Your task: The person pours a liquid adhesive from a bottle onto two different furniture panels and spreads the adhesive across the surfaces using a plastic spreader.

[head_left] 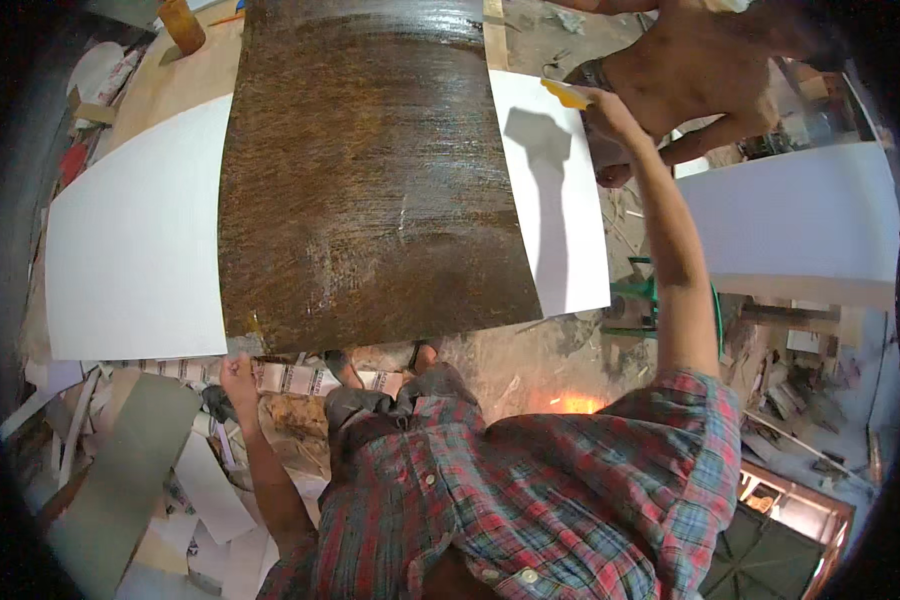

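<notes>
Brown sheet (370,200), streaked and glossy at its far end, lies over white boarding (135,230) that shows to its left and right. At its near left corner, the left hand (237,380) has its fingers curled; whether they grip anything, I cannot tell. The right hand (604,110), reaching far right, has its fingers closed on a yellow spreader (566,94). Beyond it stands another person (695,65). An amber container (181,27) sits far left; loose panels (135,460) lie near left.
</notes>
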A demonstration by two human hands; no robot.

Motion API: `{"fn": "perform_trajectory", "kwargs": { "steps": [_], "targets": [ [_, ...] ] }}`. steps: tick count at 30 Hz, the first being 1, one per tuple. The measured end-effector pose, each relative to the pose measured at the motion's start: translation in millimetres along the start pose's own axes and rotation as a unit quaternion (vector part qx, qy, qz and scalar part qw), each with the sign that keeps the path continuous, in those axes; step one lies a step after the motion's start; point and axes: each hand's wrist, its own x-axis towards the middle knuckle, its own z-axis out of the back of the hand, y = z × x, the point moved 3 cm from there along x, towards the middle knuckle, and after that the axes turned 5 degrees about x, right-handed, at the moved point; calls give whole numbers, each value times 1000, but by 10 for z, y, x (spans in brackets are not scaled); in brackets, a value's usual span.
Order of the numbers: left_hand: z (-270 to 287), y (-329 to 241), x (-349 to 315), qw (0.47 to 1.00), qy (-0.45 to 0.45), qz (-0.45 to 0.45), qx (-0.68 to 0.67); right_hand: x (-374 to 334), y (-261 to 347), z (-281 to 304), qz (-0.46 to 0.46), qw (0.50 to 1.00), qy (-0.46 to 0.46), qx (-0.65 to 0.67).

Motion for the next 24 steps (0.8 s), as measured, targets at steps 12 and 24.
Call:
{"fn": "perform_trajectory", "kwargs": {
  "steps": [12, 24],
  "targets": [
    [34, 158, 135, 998, 31, -22, 51, -3841, 932, -712, -181, 967, 132, -118],
    [-36, -131, 50, 980, 70, 11, -186, -1467, 3869, -1097, 27, 993, 12, 118]
  ]
}}
